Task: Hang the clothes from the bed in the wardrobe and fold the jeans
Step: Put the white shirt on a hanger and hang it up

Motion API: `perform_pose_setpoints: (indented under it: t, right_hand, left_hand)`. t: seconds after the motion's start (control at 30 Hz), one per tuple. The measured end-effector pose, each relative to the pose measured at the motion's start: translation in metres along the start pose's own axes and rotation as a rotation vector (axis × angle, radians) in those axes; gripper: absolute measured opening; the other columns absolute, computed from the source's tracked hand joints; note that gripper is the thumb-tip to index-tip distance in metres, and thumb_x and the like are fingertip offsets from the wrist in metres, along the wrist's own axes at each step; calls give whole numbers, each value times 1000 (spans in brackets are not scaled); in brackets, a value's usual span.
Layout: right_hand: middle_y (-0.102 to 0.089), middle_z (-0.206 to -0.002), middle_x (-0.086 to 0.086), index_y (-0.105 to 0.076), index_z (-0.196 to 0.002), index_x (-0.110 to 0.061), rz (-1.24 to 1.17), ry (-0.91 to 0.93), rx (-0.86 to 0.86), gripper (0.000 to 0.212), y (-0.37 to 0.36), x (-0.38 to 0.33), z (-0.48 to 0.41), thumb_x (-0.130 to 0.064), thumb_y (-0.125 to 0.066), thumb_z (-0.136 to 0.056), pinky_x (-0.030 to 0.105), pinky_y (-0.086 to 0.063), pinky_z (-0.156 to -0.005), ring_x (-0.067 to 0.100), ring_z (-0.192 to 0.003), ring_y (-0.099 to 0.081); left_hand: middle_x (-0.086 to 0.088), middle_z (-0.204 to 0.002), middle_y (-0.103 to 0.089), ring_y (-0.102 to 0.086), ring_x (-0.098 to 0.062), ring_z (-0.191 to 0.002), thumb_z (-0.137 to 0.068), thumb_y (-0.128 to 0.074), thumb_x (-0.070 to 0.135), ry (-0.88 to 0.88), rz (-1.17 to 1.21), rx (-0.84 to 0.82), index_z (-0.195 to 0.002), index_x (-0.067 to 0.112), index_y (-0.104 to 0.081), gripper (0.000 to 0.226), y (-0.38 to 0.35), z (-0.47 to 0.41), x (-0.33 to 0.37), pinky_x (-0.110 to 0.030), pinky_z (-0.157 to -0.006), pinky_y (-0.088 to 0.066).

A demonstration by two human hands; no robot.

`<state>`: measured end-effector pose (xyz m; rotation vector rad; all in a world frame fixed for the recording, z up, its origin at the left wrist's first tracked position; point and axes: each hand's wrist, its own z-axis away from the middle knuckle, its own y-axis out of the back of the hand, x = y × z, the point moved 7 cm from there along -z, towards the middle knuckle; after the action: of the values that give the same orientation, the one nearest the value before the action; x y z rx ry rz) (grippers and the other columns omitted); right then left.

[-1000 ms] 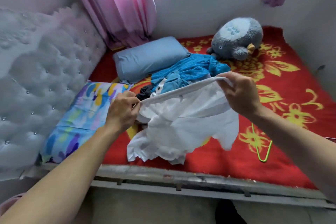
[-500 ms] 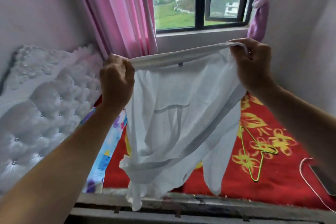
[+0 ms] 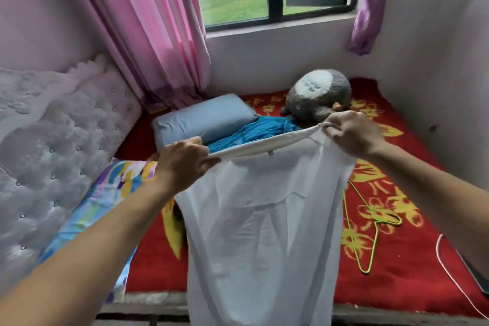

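A thin white garment (image 3: pixel 262 233) hangs stretched in front of me over the near edge of the bed. My left hand (image 3: pixel 182 164) pinches the left end of its top band and my right hand (image 3: pixel 354 133) pinches the right end. Behind the band a blue garment (image 3: pixel 254 130) lies crumpled on the red flowered bedspread (image 3: pixel 412 267). A green wire hanger (image 3: pixel 370 225) lies on the bedspread to the right of the white garment. No jeans or wardrobe show in this view.
A grey-blue pillow (image 3: pixel 201 119) and a multicoloured pillow (image 3: pixel 105 193) lie by the tufted headboard (image 3: pixel 53 140). A grey plush toy (image 3: pixel 317 95) sits near the window wall. Pink curtains (image 3: pixel 148 26) hang at left. A thin white cord (image 3: pixel 449 275) trails at right.
Both hands raised the white garment off the bed to window height, then lowered it. It now hangs full length over the bed's near edge.
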<state>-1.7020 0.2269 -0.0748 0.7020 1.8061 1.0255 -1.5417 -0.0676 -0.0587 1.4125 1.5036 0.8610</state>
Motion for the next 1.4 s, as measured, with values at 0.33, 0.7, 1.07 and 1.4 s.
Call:
perform_pose_setpoints:
  t: [0.33,0.7,1.07,1.4]
  right_hand:
    - [-68,-88,12,-52,-79,-25,-31,-128,-331,12,-168,141,-54,-16,-61,-78,36,-42,-65,35,-86,-62]
    - [-67,-87,-4,-55,-91,-25,-261,-534,-850,42,-384,254,26,-55,-74,-68,35,-50,-75,20,-86,-64]
    - [-61,-125,22,-61,-119,2,-97,-1526,-99,63,-413,507,105,-45,-71,-79,39,-45,-93,38,-116,-57]
    - [-51,-63,-8,-58,-73,-22,-501,-1117,237,17,-410,451,-30,-26,-55,-90,17,-36,-55,8,-58,-45]
  left_hand:
    - [-16,-70,-55,-54,-37,-70,-63,-68,-3,316,48,-201,-62,6,-57,15,-194,-76,48,-42,-60,-44]
    - [-4,-78,-64,-58,-28,-80,-91,-49,7,788,645,-416,-93,15,-64,18,-418,-35,98,-31,-66,-35]
    - [-4,-71,-61,-54,-25,-72,-92,-59,32,731,646,-514,-76,11,-60,27,-555,-23,124,-42,-68,-45]
    - [-7,-78,-66,-57,-31,-80,-94,-55,24,747,585,-508,-85,12,-65,18,-565,-44,110,-35,-69,-39]
